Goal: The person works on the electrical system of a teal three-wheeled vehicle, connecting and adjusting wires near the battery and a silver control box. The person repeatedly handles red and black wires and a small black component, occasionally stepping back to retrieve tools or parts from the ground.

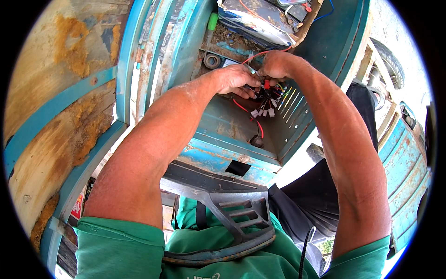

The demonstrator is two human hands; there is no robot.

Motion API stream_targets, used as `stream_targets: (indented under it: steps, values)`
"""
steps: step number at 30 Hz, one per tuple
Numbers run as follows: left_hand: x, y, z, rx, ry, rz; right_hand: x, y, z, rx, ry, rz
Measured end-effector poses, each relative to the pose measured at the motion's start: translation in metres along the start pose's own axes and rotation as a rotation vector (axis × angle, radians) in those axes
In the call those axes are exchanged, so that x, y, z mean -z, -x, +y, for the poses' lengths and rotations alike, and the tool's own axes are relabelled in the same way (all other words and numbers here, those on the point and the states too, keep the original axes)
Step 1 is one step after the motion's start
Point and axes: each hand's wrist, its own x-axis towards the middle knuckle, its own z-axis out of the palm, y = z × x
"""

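Both hands work close together inside a rusty teal metal box. My left hand has bent fingers around small wiring parts, partly hidden. Just to its right, my right hand pinches at the same spot, where a small pale piece shows between the hands. A red connector and a bunch of wires with white plugs hang beneath them. A red cable runs down to a dark round part. A metal ring lies left of my hands.
A battery-like block in worn cardboard sits above, beside a green cylindrical item. A worn wooden panel is at the left. A grey plastic frame crosses below. A wheel and rusty teal panels are at right.
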Motion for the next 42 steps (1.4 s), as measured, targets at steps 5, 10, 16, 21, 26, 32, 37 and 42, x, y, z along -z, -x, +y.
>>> stream_targets:
  steps: [5,10,16,21,26,32,37,42]
  values:
    - [-0.005,0.003,0.005,-0.002,-0.043,0.003,-0.011,-0.032,0.019,0.234,0.343,0.029]
    - [-0.003,0.003,0.005,0.008,-0.049,0.013,-0.007,-0.003,0.000,0.082,0.165,0.020]
    - [-0.002,0.002,0.005,0.015,-0.056,0.007,-0.006,0.007,-0.003,0.029,-0.116,-0.021]
    - [-0.006,0.005,0.008,0.013,-0.070,0.012,-0.008,-0.015,0.006,0.074,0.154,-0.027]
    - [-0.001,0.003,0.002,-0.012,-0.059,0.027,-0.007,-0.022,0.007,0.071,0.214,-0.085]
    - [-0.005,0.003,0.003,-0.016,-0.060,0.043,-0.014,-0.060,0.038,0.255,0.349,-0.112]
    - [-0.003,0.003,0.003,-0.013,-0.040,0.043,-0.012,-0.043,0.026,0.184,0.227,-0.103]
    - [-0.001,0.007,0.006,0.004,-0.046,0.024,-0.007,-0.007,0.007,0.120,0.027,-0.083]
